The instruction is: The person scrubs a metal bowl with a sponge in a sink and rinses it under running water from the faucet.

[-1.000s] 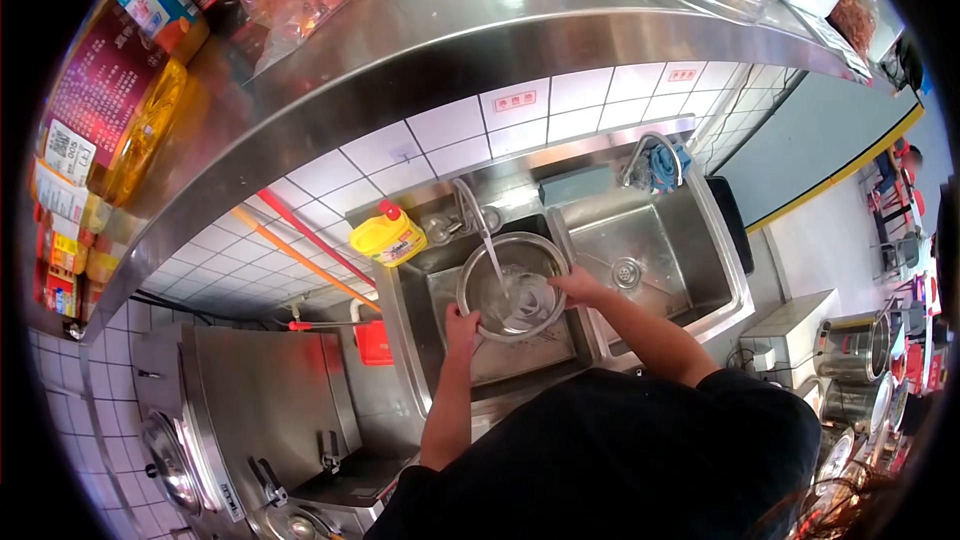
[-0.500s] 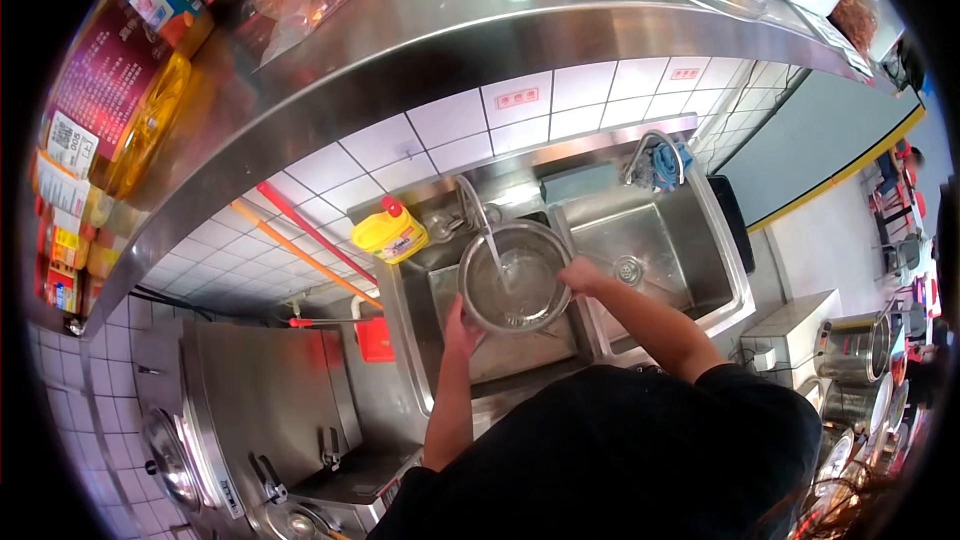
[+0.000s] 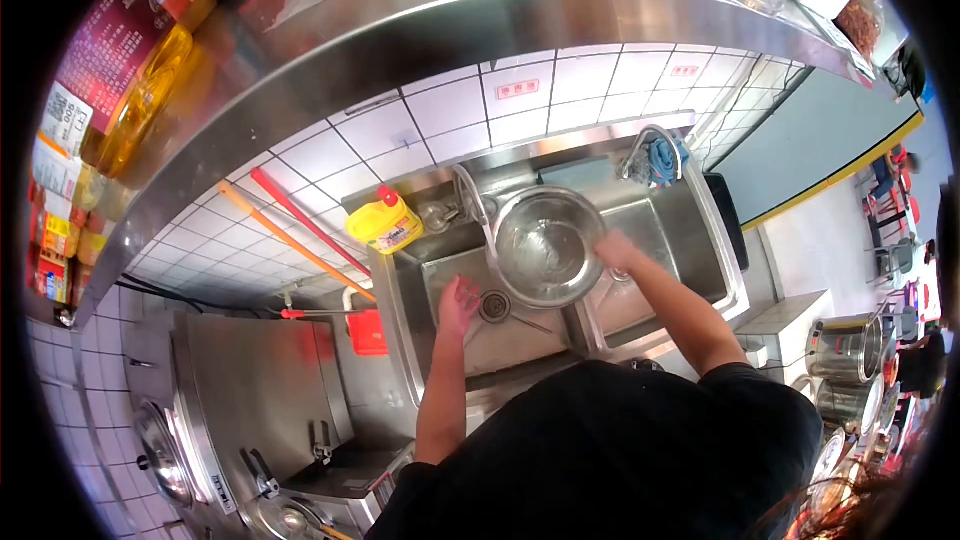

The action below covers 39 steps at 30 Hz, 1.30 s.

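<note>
A round metal bowl (image 3: 548,248) with clear water in it hangs over the divider between the two sink basins. My right hand (image 3: 616,252) grips its right rim. To the left of the bowl, my left hand (image 3: 459,302) is over the left basin (image 3: 490,345), fingers apart and nothing in it. A curved faucet (image 3: 470,195) stands at the bowl's left edge; whether water runs from it is hard to tell. The basin's drain shows between my left hand and the bowl.
A yellow bottle (image 3: 385,222) stands on the sink's back left corner. A blue cloth (image 3: 663,160) hangs by the second faucet over the right basin (image 3: 680,250). A steel shelf (image 3: 440,25) with jars and packages runs above. Metal pots (image 3: 840,350) stand at the right.
The bowl has moved right, from under the faucet's stream to the divider, with my right hand on it. My left hand has let go of the rim.
</note>
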Motion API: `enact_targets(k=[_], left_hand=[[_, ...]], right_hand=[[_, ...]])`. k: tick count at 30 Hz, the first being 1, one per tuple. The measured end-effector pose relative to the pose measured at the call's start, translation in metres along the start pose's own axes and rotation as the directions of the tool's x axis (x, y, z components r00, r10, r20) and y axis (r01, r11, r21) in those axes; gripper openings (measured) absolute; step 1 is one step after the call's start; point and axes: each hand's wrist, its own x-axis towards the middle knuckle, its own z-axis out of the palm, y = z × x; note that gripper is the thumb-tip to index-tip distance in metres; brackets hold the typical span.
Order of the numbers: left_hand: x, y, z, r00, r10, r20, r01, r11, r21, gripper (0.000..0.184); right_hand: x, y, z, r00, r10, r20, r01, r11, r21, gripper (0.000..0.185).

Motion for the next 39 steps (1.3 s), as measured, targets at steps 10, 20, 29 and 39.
enact_targets(k=[10,20,29,39], left_hand=[[0.030,-0.072,-0.002,0.963,-0.216,0.161,0.233,0.968,-0.094,0.041],[0.088,-0.079,0.022,0.959,-0.097,0.265,0.147,0.973,-0.176,0.036],[0.107,-0.093,0.036,0.980,-0.135,0.143,0.152,0.982,-0.113,0.035],[0.098,-0.079,0.062,0.967,-0.192,0.166,0.219,0.962,-0.163,0.041]], right_hand=[[-0.069,-0.055,-0.108,0.833,0.094,-0.545,-0.079,0.996,0.052,0.043],[-0.072,-0.063,-0.083,0.644,-0.180,-0.744,0.193,0.979,-0.070,0.065],[-0.074,-0.065,-0.057,0.663,-0.382,-0.643,0.312,0.923,-0.226,0.067],[-0.093,-0.062,-0.055,0.636,-0.453,-0.625,0.386,0.888,-0.250,0.071]])
